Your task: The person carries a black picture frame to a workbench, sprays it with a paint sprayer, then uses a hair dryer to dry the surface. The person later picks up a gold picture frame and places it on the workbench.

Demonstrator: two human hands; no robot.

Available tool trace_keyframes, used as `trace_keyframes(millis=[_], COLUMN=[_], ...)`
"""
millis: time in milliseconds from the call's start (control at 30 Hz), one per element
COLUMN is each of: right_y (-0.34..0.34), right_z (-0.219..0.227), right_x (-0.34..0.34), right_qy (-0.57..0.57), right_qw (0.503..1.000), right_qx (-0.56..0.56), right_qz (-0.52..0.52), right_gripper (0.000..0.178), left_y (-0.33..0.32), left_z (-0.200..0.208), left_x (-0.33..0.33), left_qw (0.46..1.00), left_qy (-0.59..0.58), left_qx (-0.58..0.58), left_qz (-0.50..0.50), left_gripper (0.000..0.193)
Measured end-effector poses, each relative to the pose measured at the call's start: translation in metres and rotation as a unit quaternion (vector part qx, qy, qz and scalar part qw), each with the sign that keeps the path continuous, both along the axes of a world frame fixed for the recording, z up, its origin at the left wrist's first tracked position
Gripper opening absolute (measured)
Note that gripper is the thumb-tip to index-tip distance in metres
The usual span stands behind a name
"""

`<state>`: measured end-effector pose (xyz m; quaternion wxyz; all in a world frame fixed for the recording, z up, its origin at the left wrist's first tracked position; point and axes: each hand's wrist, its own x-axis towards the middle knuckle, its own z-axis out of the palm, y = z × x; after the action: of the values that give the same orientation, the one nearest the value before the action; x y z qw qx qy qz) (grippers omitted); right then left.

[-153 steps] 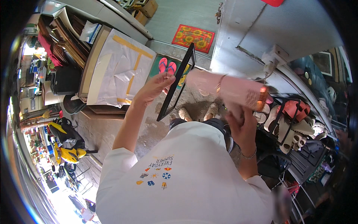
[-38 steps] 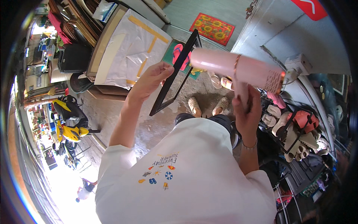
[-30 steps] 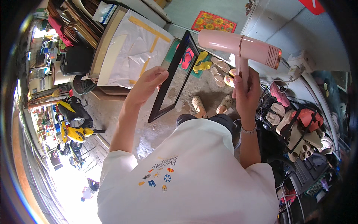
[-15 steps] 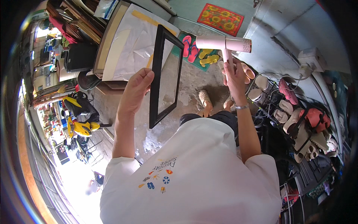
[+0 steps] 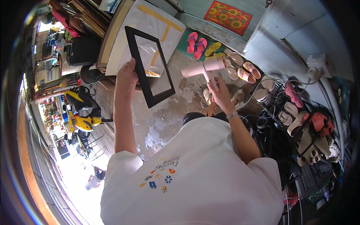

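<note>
Left hand grips the black frame by its left long side; long axis steep, top leaning left. Right hand is wrapped round the handle of the pink hair dryer, right of the frame. Barrel lies crosswise, plain end facing the frame's right side (gap visible, depth hard to judge).

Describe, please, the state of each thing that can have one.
Black rectangular picture frame, tilted, held in the left hand.
Pink cylindrical hair dryer, held by its handle in the right hand; on or off, cannot tell.
Pink flip-flops with blue straps, unworn.
Beige perforated clogs, worn.
Red floral rectangular doormat, lying flat.
</note>
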<state>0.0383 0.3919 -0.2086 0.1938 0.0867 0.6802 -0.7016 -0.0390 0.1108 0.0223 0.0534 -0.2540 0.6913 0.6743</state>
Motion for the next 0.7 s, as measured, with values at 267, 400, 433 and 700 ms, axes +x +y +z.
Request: trace_keyframes(millis=[267, 400, 433, 700], right_y=[0.012, 0.024, 0.025, 0.033], right_z=[0.026, 0.091, 0.101, 0.147], right_x=[0.047, 0.052, 0.053, 0.035], right_qy=[0.046, 0.023, 0.029, 0.194], right_qw=[0.998, 0.998, 0.997, 0.973], right_qx=[0.033, -0.020, -0.039, -0.023], right_qz=[0.034, 0.052, 0.052, 0.122], right_gripper=[0.039, 0.039, 0.038, 0.042], left_y=[-0.032, -0.040, -0.038, -0.029], left_z=[-0.017, -0.025, -0.024, -0.012], left_x=[-0.008, -0.005, -0.005, 0.005], left_qw=[1.000, 0.999, 0.998, 0.982], left_qy=[0.005, -0.010, -0.021, -0.092], left_qx=[0.030, -0.017, -0.035, -0.048], left_qz=[-0.005, -0.033, -0.047, -0.158], left_gripper=[0.029, 0.028, 0.028, 0.025])
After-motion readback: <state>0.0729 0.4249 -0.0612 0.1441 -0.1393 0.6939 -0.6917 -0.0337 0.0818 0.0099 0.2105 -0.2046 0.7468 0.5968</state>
